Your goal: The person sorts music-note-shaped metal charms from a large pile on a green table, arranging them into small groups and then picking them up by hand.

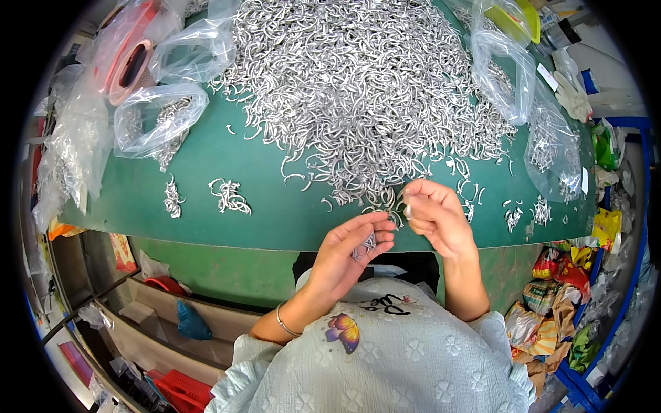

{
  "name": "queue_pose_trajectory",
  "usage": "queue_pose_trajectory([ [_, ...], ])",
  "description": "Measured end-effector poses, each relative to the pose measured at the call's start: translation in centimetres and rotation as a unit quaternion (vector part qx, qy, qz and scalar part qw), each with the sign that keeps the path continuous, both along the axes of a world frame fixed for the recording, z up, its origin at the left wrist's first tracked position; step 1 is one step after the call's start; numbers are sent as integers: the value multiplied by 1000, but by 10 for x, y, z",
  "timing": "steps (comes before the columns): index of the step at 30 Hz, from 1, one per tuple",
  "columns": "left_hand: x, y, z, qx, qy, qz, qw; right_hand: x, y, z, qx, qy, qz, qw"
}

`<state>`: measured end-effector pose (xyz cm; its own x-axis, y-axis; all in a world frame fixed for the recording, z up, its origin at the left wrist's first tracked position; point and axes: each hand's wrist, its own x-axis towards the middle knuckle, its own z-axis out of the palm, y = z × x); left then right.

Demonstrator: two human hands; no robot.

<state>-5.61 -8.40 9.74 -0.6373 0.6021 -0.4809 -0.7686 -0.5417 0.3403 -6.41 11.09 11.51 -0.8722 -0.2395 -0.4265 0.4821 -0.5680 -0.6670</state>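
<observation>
A large heap of small curved silver metal pieces (358, 82) covers the middle of the green table (275, 220). At the table's near edge, my left hand (354, 244) is cupped round several of these curved metal pieces (365, 246). Just right of it, my right hand (437, 217) is raised over the heap's near tip with thumb and forefinger pinched. A small pale curved metal piece (407, 211) shows at its fingers. Loose pieces lie on the table between and beyond both hands.
Small piles of pieces (231, 197) lie at left, others (542, 212) at right. Clear plastic bags (162, 120) stand at left, another bag (553, 148) at right. A pink-rimmed container (131, 69) sits far left. Below the table are a red crate (180, 391) and colourful packets (544, 296).
</observation>
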Motion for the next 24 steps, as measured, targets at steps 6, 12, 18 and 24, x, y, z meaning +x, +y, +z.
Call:
queue_pose_trajectory([
  [6, -1, -1, 1, -9, -17, 1, 1000, -1, 3, -6, -175, 8, -82, 981],
  [12, 0, -4, 3, -26, -32, 9, 999, -8, -6, -6, 197, 82, -105, 971],
  [18, -1, -3, 2, -16, -21, -3, 1000, -13, -21, -20, 638, 286, -46, 713],
  [24, 1, -6, 2, -27, -33, 16, 999, -8, -9, -5, 266, 69, -132, 952],
])
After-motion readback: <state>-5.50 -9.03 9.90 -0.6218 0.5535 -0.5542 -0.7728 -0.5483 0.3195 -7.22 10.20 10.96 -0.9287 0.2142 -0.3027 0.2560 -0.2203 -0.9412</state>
